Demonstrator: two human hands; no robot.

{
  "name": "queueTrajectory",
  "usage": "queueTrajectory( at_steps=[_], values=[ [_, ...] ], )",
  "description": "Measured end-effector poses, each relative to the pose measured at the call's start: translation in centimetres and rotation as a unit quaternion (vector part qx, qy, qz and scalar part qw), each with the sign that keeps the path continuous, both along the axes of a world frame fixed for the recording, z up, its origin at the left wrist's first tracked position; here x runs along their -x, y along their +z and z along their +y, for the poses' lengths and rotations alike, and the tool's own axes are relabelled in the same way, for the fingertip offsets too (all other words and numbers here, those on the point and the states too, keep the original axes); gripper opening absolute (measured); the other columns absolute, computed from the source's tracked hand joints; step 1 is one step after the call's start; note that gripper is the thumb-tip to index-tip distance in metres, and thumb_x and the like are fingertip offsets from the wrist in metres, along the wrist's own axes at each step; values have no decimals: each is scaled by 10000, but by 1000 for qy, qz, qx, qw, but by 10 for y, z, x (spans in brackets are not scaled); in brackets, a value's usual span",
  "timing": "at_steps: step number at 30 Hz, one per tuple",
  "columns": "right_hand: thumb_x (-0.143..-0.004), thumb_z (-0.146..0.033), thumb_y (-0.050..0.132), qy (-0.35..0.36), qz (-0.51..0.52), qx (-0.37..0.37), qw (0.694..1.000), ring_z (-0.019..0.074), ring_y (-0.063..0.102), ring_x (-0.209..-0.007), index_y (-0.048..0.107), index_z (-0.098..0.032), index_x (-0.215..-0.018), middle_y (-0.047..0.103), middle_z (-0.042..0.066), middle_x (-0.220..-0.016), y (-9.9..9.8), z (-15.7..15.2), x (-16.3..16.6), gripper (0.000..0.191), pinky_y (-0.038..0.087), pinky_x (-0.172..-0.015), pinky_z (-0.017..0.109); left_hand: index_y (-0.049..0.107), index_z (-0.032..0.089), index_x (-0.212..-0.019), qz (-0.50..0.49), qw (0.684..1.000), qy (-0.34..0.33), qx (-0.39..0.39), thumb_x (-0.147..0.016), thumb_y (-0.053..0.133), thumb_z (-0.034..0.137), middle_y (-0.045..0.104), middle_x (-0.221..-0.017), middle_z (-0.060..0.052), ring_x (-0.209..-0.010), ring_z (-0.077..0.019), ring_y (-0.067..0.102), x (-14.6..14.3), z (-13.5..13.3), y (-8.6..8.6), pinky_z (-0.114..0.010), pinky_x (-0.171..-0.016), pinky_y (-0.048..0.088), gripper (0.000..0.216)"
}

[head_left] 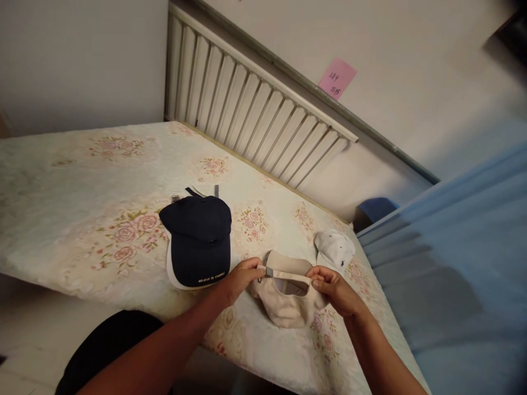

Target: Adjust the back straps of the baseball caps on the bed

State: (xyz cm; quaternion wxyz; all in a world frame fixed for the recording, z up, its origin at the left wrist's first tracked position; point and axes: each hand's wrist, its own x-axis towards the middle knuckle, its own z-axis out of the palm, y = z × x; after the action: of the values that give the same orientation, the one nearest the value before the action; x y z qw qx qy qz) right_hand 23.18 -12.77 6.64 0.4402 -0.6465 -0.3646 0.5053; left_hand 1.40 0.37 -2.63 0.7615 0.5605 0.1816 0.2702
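The flowered tablecloth (82, 181) is the largest thing here, and beside it, on the right, hangs a blue curtain (461, 274). On the cloth lies a dark cap (197, 225), with a pale edge showing from under its brim. To the right of it, near the front edge, is the beige cap (284, 315), between the two hands, its rear opening upward and its brim on the far side; whether it rests fully on the cloth, one cannot tell. A white cap (334, 247) lies just behind the right hand (338, 291). This hand pinches the beige cap at one end of its strap (290, 276), while the left hand (242, 278) pinches the other end, close to the small buckle (269, 271). The beige cap is probably light and not fragile, soft in the crown and stiffer in the brim; the strap ends seem good places to hold, since the crown would easily fold.
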Motion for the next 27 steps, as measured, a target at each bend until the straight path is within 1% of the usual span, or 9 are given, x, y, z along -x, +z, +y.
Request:
queueTrajectory(
  at_steps=[4,6,9,11,18,22,27],
  values=[
    [-593,-372,810,-4,2,10,1000,53,479,-440,631,-175,-792,613,-36,-571,0,1,1,332,298,-422,171,434,181,-654,11,1000,-17,-16,-737,531,344,378,-641,45,-643,-112,343,5,1,10,-248,-601,254,208],
    [-593,-377,809,0,4,15,1000,53,469,-429,631,-178,-791,612,-36,-568,0,1,1,333,297,-415,174,429,183,-656,-2,1000,-8,-30,-769,513,366,391,-659,39,-670,-117,355,7,2,11,-251,-627,275,230],
    [-605,-381,801,5,2,20,1000,50,454,-418,630,-181,-799,606,-39,-564,-1,-1,1,327,288,-408,174,405,189,-662,-23,999,10,-29,-811,475,429,395,-678,34,-689,-121,357,6,2,9,-256,-655,294,291],
    [-612,-385,797,9,-2,22,1000,51,451,-418,628,-181,-803,603,-39,-563,-3,-2,-1,327,285,-410,175,396,188,-661,-13,1000,5,-22,-800,484,440,377,-669,38,-674,-117,342,5,3,7,-257,-636,280,301],
    [-620,-399,792,6,-23,35,999,64,459,-435,617,-180,-810,598,-38,-574,-6,-6,-7,338,288,-417,186,429,178,-622,46,998,4,-38,-734,500,368,335,-608,51,-620,-106,305,4,6,7,-256,-580,218,232],
    [-619,-413,789,3,-29,38,999,69,453,-437,611,-187,-806,589,-40,-569,-5,-6,-7,344,295,-424,196,440,178,-627,58,997,2,-53,-718,501,346,351,-605,55,-610,-105,315,4,8,2,-251,-574,219,201],
    [-629,-428,779,4,-39,41,998,76,454,-438,610,-189,-806,592,-38,-574,-7,-6,-8,342,291,-423,201,478,172,-650,61,996,-15,-61,-704,502,307,416,-626,45,-624,-107,363,2,9,-4,-244,-589,245,147]
  ],
)
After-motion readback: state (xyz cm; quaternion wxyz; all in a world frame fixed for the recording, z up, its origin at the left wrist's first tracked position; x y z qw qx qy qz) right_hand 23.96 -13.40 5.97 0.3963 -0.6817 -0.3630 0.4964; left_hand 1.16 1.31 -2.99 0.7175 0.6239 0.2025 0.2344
